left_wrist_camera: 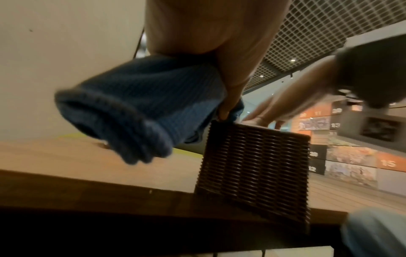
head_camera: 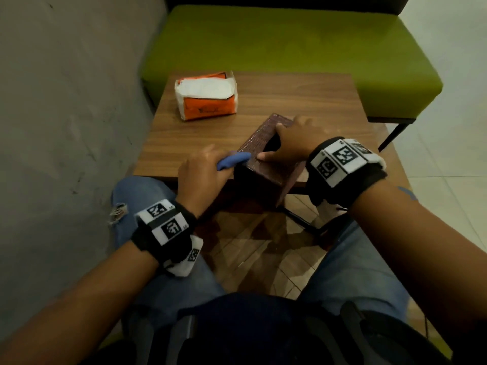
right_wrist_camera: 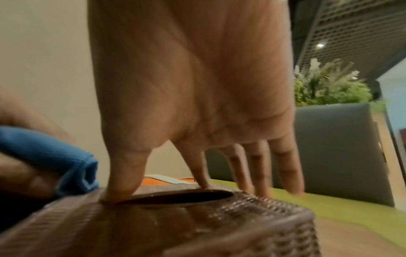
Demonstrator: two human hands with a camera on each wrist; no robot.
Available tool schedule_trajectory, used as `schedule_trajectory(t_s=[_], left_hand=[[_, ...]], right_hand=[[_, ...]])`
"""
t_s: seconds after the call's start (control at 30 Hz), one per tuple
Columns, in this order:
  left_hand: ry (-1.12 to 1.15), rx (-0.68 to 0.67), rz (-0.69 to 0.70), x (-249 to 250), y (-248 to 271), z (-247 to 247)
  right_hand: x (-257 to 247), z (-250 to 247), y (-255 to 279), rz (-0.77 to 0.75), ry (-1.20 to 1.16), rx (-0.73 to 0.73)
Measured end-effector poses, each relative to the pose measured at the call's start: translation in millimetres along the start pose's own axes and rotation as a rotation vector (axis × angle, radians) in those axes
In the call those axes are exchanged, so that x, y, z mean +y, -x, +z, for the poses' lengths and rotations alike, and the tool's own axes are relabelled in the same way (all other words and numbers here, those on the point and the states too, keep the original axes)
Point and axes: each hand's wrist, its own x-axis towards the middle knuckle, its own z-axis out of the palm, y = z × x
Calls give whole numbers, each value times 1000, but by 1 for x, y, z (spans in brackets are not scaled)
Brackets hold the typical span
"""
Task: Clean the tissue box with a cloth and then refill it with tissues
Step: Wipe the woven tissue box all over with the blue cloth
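A brown woven tissue box (head_camera: 266, 164) stands on the wooden table (head_camera: 303, 101), its near end past the front edge. My right hand (head_camera: 284, 143) rests on the box's top with straight, spread fingers. The thumb and index finger (right_wrist_camera: 201, 180) sit beside the dark slot (right_wrist_camera: 175, 197), which shows no tissue. My left hand (head_camera: 203, 175) grips a folded blue cloth (head_camera: 233, 159) and holds it against the box's top left edge (left_wrist_camera: 219, 121). The cloth (left_wrist_camera: 136, 107) bunches out below the palm. An opened orange and white tissue pack (head_camera: 207, 98) lies at the table's far left.
A grey wall (head_camera: 66, 101) runs close along the table's left side. A green bench (head_camera: 290, 43) stands behind the table. My knees in blue jeans (head_camera: 137, 196) are under the front edge. A potted plant (right_wrist_camera: 329, 87) is beyond the bench.
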Motion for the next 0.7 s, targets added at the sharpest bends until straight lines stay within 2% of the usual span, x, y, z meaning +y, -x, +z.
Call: schedule_trajectory(t_s=[0.1,0.17,0.27,0.33,0.47,0.63,0.7], left_hand=[[29,-93,-51,-4,-22,-1],[88,-102,-113,-6,-32,-2],[231,-39,-219,-8,-40,9],[303,-41,-273,-2,-27,21],[361,-104,-226,14,0,23],[298,47,-306,9,-44,14],[251,41,-308,13,-37,21]], right_hand=[[11,3,4,-192,-53,0],[13,7,4,-231,-108,-16],[10,12,1,-181,-117,26],[6,13,0,-141,-105,55],[4,15,-2,-126,-72,55],[3,13,-1,-114,-52,46],[3,12,-2,-102,-46,66]])
